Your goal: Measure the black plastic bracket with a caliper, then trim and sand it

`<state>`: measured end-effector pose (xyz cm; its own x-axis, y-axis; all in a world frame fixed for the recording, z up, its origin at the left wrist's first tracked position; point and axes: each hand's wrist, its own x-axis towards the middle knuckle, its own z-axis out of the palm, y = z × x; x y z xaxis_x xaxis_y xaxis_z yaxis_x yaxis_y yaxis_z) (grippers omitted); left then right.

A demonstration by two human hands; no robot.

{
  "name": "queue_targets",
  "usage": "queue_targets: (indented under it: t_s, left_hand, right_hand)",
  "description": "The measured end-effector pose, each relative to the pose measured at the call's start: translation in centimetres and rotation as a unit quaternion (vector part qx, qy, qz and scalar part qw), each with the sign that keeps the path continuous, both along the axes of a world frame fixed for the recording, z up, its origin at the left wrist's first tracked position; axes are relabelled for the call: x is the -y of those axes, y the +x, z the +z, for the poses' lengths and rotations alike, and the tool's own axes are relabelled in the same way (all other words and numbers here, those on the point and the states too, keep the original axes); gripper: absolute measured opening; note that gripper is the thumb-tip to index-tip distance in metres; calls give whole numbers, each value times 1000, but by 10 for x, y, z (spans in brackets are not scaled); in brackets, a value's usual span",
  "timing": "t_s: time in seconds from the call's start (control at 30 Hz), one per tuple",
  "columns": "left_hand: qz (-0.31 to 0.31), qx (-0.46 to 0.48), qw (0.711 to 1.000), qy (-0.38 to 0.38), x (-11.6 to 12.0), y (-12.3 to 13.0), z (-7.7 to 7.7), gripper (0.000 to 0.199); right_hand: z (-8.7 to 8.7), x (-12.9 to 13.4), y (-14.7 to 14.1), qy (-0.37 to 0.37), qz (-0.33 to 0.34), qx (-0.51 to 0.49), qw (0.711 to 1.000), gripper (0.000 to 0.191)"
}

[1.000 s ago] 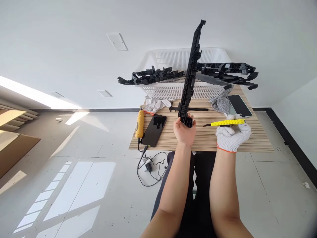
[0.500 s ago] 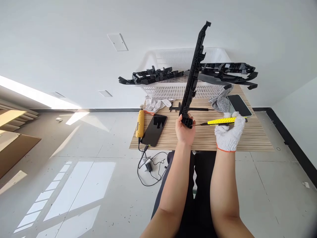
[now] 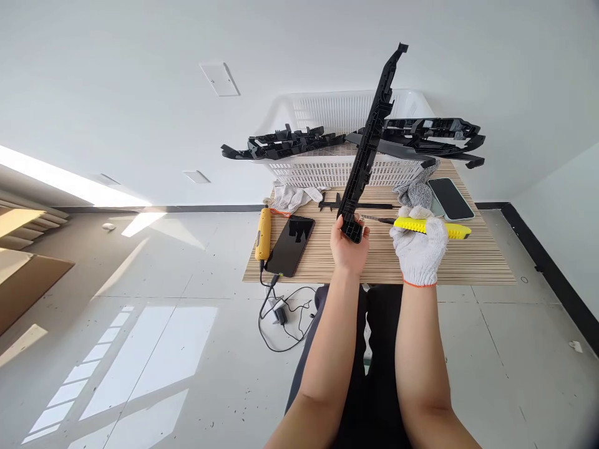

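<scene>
My bare left hand (image 3: 350, 249) is closed round the lower end of a long black plastic trim piece (image 3: 367, 146), which slants up and to the right in front of the basket. In a white knitted glove with an orange cuff, my right hand (image 3: 418, 246) grips a yellow utility knife (image 3: 456, 231). Its thin blade points left, toward the trim piece's lower end near my left fingers. Whether the blade touches the plastic I cannot tell.
Behind stands a white plastic basket (image 3: 299, 169) bearing more black trim pieces (image 3: 285, 144). On the slatted table (image 3: 486, 262) lie a caliper (image 3: 377, 206), a dark phone (image 3: 291, 246), another phone (image 3: 452, 199), a yellow corded tool (image 3: 263, 234), a white glove (image 3: 292, 198) and a grey cloth (image 3: 415, 190).
The knife has tilted, its blade end rising and its rear end dropping, as my right hand turned and shifted slightly left. The trim piece's top leans a little farther right.
</scene>
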<state>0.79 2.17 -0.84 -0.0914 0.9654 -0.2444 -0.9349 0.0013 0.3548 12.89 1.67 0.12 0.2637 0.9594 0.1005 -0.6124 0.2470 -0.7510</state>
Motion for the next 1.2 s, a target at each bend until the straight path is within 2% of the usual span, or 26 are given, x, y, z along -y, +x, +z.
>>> queue_targets:
  t_s: [0.17, 0.33, 0.47, 0.6, 0.8, 1.0, 1.1, 1.2]
  left_hand:
    - [-2, 5, 1000, 4, 1, 0, 1, 23]
    - [2, 7, 1000, -14, 1, 0, 3, 22]
    - [-5, 10, 1000, -10, 2, 0, 4, 25]
    - [-4, 25, 999, -26, 2, 0, 5, 20]
    - [-9, 2, 1000, -25, 2, 0, 4, 23]
    - [-38, -12, 999, 8, 1, -2, 3, 21]
    - [-61, -16, 997, 50, 2, -3, 2, 27]
    - [-70, -36, 994, 74, 2, -3, 1, 35]
  right_hand:
    - [-3, -1, 0, -25, 44, 2, 999, 35]
    - [-7, -4, -4, -18, 0, 31, 999, 31]
    - [-8, -4, -7, -21, -3, 40, 999, 33]
    - [-10, -4, -11, -2, -27, 40, 999, 31]
    - [-8, -6, -17, -17, -35, 30, 999, 30]
    - [-7, -11, -16, -61, -61, -7, 996, 30]
    - [-10, -16, -16, -76, -88, -45, 992, 31]
    - [-12, -18, -16, -131, -126, -76, 980, 31]
